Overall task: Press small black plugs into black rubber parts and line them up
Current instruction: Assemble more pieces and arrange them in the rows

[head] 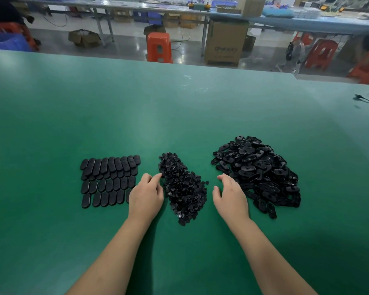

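Counter (179, 116): green, matte; carries three black groups, near edge, well apart from the far rim.

Rows (110, 179): finished parts, left of centre, four overlapping ranks, flat side up. The lowest rank's right end passes under the left hand.

Plugs (182, 186): loose heap, centre, between the two hands. Small, round, piled loosely.

Parts (258, 173): large loose heap of oval rubber pieces, right, many showing a slot or hole on top.

Left hand (146, 196): palm down, fingers (156, 177) loosely curved, tips at the left edge of the plugs. Whether a plug is pinched cannot be told; nothing shows between the tips.

Right hand (230, 196): palm down, fingers relaxed and spread, holding nothing visible, just beside the near-left edge of the parts heap.

Risks, as judged:
- Left wrist lies over the last rank of rows; a sideways drag would likely skew or scatter the lined-up pieces.
- Plugs are small and heaped; a careless pick could take several at once or flick some across the counter.
- Black on black: a plug seated crooked or only partly pressed in would be hard to see, and an unplugged part could get into the rows unnoticed.
- Pulling a part from the foot of the heap may slide others toward the plugs and mix the two stocks.
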The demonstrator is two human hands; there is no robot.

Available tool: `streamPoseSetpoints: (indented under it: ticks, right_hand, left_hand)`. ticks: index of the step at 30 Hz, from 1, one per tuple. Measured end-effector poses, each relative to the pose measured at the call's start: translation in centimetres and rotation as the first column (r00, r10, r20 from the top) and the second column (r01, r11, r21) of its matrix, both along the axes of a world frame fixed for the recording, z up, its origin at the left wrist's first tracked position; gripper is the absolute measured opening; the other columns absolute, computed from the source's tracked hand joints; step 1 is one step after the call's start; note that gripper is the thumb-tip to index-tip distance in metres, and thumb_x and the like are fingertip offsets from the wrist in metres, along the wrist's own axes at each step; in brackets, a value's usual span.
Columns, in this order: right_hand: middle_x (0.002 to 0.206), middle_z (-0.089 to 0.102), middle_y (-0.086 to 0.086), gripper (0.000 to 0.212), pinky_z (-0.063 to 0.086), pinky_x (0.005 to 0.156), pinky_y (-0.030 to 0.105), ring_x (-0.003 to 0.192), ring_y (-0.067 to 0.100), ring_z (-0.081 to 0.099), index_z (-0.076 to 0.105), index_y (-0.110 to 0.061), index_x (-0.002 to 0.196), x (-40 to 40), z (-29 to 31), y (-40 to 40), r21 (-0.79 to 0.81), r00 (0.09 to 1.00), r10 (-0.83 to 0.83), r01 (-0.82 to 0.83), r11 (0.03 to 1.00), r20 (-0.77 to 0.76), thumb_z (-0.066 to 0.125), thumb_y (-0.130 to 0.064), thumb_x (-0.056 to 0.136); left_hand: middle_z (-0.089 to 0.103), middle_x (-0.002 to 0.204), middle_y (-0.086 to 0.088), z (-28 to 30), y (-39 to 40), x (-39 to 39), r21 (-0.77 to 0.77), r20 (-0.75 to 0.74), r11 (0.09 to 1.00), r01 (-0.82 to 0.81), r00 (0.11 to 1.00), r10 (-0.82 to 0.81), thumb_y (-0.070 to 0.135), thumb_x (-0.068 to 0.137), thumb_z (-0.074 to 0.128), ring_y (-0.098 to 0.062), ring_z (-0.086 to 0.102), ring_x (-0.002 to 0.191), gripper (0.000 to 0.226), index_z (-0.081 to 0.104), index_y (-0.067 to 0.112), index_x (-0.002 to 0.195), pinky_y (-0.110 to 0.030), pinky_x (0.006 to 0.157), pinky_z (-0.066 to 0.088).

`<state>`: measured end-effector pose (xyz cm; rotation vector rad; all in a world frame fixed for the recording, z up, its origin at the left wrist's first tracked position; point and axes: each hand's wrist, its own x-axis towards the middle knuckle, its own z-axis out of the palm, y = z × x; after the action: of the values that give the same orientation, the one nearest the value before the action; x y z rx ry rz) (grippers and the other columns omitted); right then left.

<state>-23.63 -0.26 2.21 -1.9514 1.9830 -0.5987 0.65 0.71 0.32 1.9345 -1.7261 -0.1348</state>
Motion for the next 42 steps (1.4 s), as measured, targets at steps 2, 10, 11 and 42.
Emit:
streamPoseSetpoints:
  ticks: [2,10,11,42]
  right_hand:
    - [0.129,0.060,-0.002,0.039,0.049,0.084,0.032,0.112,0.020,0.055,0.053,-0.017,0.140,-0.5,0.2,-0.2,0.010,0.999,0.003,-0.002,1.000,-0.054,0.053,-0.026,0.101]
    - [0.099,0.059,-0.011,0.031,0.044,0.075,0.028,0.092,0.014,0.058,0.059,-0.021,0.132,-1.7,0.4,-0.6,0.001,0.996,0.077,-0.077,0.997,-0.046,0.054,-0.028,0.101]
    - [0.115,0.064,-0.006,0.034,0.048,0.080,0.029,0.102,0.015,0.060,0.057,-0.020,0.135,-1.8,0.5,-0.8,-0.001,0.994,0.087,-0.088,0.996,-0.059,0.054,-0.026,0.102]
    - [0.129,0.053,0.007,0.034,0.045,0.072,0.032,0.096,0.028,0.063,0.056,-0.019,0.136,-2.4,2.9,-7.7,0.180,0.954,0.036,0.019,0.984,-0.298,0.052,-0.021,0.102]
  left_hand:
    - [0.053,0.085,0.002,0.0,0.0,0.0,0.001,0.006,1.000,-0.006,1.000,0.006,0.013,0.090,0.063,-0.019,0.047,0.053,0.035,0.069,0.017,0.125,-0.027,0.049,0.036]
    - [0.057,0.092,-0.002,-0.1,0.1,-0.1,-0.010,0.048,1.000,0.010,0.999,-0.009,0.012,0.089,0.064,-0.022,0.049,0.052,0.037,0.067,0.013,0.125,-0.030,0.047,0.042]
    - [0.057,0.094,-0.003,-0.1,0.1,-0.1,-0.013,0.049,1.000,0.012,0.999,-0.012,0.011,0.089,0.064,-0.022,0.050,0.052,0.037,0.067,0.013,0.125,-0.030,0.047,0.043]
    - [0.073,0.113,-0.001,0.1,0.1,-0.2,-0.088,0.129,0.992,0.096,0.988,-0.084,0.005,0.082,0.069,-0.021,0.071,0.088,0.031,0.075,0.012,0.111,-0.033,0.068,0.059]
